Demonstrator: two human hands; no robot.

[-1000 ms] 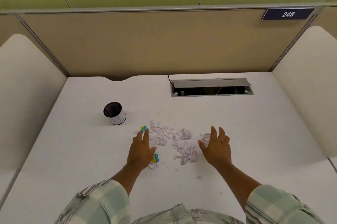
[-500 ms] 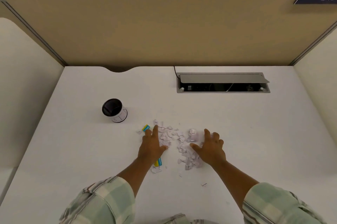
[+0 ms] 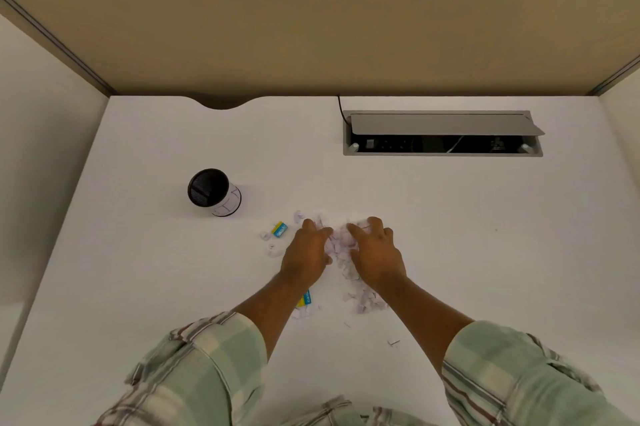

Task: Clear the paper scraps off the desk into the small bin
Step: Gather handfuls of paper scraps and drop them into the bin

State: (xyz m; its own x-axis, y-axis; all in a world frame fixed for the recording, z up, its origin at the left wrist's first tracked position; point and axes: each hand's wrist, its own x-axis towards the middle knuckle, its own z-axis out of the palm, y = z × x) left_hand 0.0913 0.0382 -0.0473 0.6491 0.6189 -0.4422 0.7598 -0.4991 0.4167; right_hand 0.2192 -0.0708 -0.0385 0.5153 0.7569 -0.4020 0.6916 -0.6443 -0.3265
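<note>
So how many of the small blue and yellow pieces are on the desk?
2. One blue and yellow piece lies left of the left hand, toward the bin. The other shows partly under the left forearm. More may be hidden under the hands.

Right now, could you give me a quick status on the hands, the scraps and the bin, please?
Left hand and right hand cupped around paper scraps, nothing lifted. Small bin upright, far left of pile. Two blue-yellow wrappers among stray scraps.

white scraps (image 3: 341, 247) heaped mid-desk, bin (image 3: 213, 192) apparently upright
</note>
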